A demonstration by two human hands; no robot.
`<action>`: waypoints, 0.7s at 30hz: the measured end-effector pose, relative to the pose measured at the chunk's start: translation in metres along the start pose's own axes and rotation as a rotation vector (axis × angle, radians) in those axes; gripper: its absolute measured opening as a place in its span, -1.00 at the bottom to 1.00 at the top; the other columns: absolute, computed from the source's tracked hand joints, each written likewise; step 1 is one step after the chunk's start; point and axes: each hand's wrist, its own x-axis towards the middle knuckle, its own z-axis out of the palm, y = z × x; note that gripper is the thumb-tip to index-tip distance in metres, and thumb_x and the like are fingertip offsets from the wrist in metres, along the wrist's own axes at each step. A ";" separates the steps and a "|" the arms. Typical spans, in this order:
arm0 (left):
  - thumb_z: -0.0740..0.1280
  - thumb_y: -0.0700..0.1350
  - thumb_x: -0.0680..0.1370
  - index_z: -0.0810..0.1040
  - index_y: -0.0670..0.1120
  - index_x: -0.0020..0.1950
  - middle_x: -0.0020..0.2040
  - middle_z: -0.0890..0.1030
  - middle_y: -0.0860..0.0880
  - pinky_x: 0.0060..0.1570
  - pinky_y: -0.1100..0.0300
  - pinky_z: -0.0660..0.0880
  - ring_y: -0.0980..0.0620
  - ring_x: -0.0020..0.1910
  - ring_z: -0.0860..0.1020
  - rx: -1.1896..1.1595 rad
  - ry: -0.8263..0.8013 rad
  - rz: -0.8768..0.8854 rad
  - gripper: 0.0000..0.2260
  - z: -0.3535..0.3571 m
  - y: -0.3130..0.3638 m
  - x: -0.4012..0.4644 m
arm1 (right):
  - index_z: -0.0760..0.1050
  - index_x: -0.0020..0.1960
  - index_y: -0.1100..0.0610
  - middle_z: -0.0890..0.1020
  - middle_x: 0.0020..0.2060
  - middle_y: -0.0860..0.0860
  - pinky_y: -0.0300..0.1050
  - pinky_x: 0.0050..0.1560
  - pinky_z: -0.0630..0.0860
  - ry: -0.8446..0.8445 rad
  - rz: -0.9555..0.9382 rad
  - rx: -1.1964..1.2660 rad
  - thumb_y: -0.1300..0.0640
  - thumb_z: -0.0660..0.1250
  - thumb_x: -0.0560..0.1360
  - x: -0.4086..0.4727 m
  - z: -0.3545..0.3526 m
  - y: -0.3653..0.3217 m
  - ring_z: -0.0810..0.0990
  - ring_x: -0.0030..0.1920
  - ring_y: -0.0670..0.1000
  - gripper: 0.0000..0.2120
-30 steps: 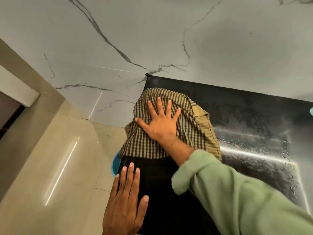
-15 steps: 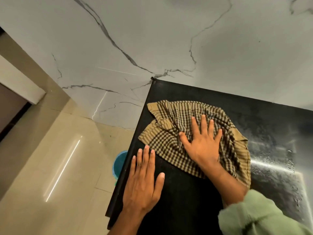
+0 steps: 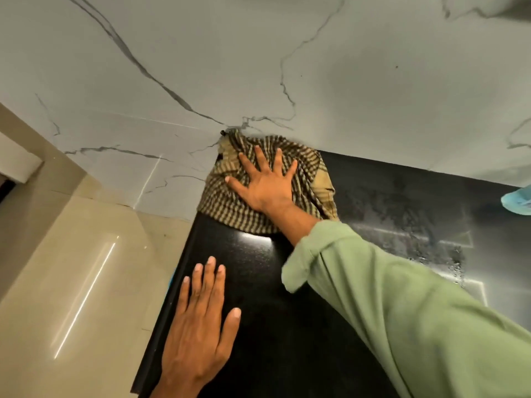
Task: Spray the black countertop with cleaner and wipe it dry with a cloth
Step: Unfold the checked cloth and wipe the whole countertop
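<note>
Your right hand [image 3: 267, 186] lies flat with fingers spread on the checked cloth [image 3: 230, 205], pressing it onto the far left corner of the black counter [image 3: 287, 326], where the counter meets the marble-veined wall [image 3: 287, 67]. The cloth bunches up around your fingertips against the wall and hangs slightly over the counter's left edge beside your thumb. Your green sleeve [image 3: 402, 311] stretches back across the counter behind that hand. Your left hand [image 3: 198, 326] rests palm down, fingers straight and close together, gripping nothing, on the near part of the counter just inside its left edge, well apart from the cloth. To the right of your right hand the counter carries a hazy film and droplets [image 3: 431, 248]. A pale blue object [image 3: 517, 201] shows at the right border, too cut off to identify. Left of your left hand, beige floor tiles [image 3: 57, 282] reflect a strip of light.
</note>
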 end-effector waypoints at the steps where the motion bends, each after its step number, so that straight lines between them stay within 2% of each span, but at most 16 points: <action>1: -0.08 0.20 0.68 -0.10 -0.07 0.68 0.70 -0.09 -0.04 0.58 -0.02 -0.12 -0.04 0.67 -0.10 0.004 0.002 -0.002 -0.37 0.000 0.001 0.000 | -0.04 0.67 -0.22 -0.06 0.69 -0.06 0.53 0.50 -0.29 0.004 0.011 0.005 -0.52 -0.18 0.54 0.008 -0.004 0.009 -0.21 0.66 0.26 -0.23; 4: -0.09 0.19 0.69 -0.11 -0.07 0.68 0.70 -0.10 -0.04 0.59 0.01 -0.15 -0.03 0.67 -0.11 -0.006 -0.004 -0.003 -0.38 -0.001 0.001 0.000 | -0.05 0.68 -0.15 -0.03 0.69 -0.04 0.40 0.58 -0.24 0.008 0.018 0.006 -0.42 -0.19 0.62 0.009 -0.010 0.038 -0.13 0.68 0.16 -0.30; 7: -0.11 0.20 0.69 -0.14 -0.05 0.68 0.69 -0.12 -0.03 0.58 0.00 -0.15 -0.03 0.67 -0.12 -0.013 -0.019 -0.009 -0.38 -0.002 0.002 0.001 | -0.05 0.69 -0.15 -0.02 0.69 -0.02 0.32 0.61 -0.24 0.047 0.100 0.026 -0.40 -0.21 0.63 -0.012 -0.010 0.068 -0.12 0.68 0.15 -0.31; 14: -0.12 0.22 0.69 -0.10 -0.08 0.68 0.69 -0.14 -0.04 0.57 -0.05 -0.08 -0.04 0.67 -0.13 -0.039 -0.009 -0.017 -0.37 -0.005 0.003 0.001 | -0.04 0.69 -0.14 -0.01 0.69 0.01 0.33 0.61 -0.19 0.095 0.357 0.034 -0.45 -0.18 0.61 -0.053 -0.016 0.146 -0.11 0.68 0.19 -0.26; 18: -0.15 0.24 0.68 -0.10 -0.10 0.68 0.69 -0.16 -0.06 0.60 -0.12 -0.03 -0.05 0.67 -0.16 -0.048 -0.008 -0.010 -0.35 -0.006 0.003 0.001 | -0.07 0.69 -0.12 -0.07 0.69 0.06 0.39 0.59 -0.24 0.078 0.401 0.037 -0.49 -0.18 0.58 -0.047 -0.012 0.125 -0.16 0.67 0.26 -0.21; 21: -0.13 0.23 0.68 -0.08 -0.12 0.68 0.69 -0.14 -0.09 0.62 -0.16 -0.01 -0.06 0.67 -0.17 -0.063 -0.008 -0.005 -0.34 -0.006 0.003 0.001 | -0.10 0.69 -0.13 -0.12 0.69 0.05 0.42 0.57 -0.26 0.043 0.299 -0.011 -0.54 -0.23 0.53 -0.037 -0.004 0.079 -0.19 0.66 0.29 -0.16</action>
